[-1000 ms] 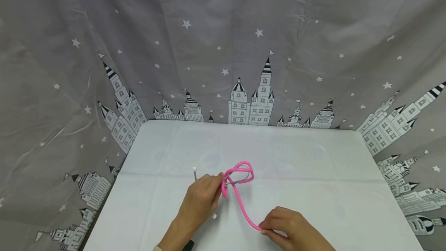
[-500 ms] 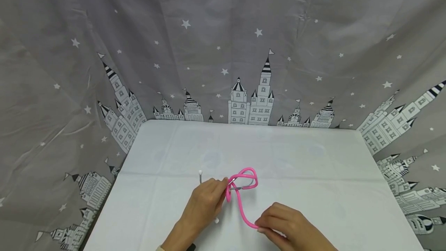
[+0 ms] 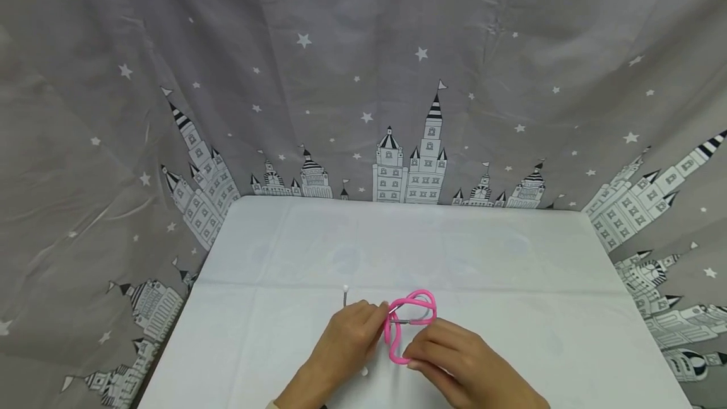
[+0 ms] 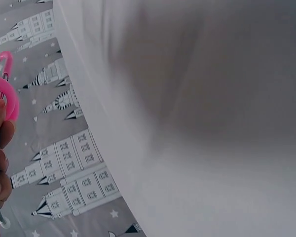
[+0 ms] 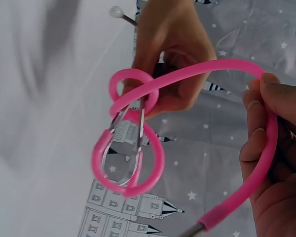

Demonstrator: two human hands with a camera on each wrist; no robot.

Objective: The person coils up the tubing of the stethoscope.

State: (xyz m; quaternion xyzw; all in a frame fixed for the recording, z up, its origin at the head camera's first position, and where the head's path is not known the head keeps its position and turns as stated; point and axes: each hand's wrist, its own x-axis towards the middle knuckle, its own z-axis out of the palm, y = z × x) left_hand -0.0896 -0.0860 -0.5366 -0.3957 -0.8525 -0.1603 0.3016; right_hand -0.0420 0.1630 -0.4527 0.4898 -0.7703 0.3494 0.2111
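On my head feed the right hand (image 3: 457,358) is nearest, at five o'clock, gripping the pink stethoscope (image 3: 423,321) by its tubing between thumb and fingers. Further in, at six o'clock, the left hand (image 3: 352,338) grasps it where tube and metal rods gather; one white tip (image 3: 346,288) shows at that hand's twelve, another at its five. The stethoscope's loops stick out toward the left hand's two o'clock, above the white bench (image 3: 522,270). Beyond, at twelve, hangs a grey curtain (image 3: 539,30) printed with castles and stars.
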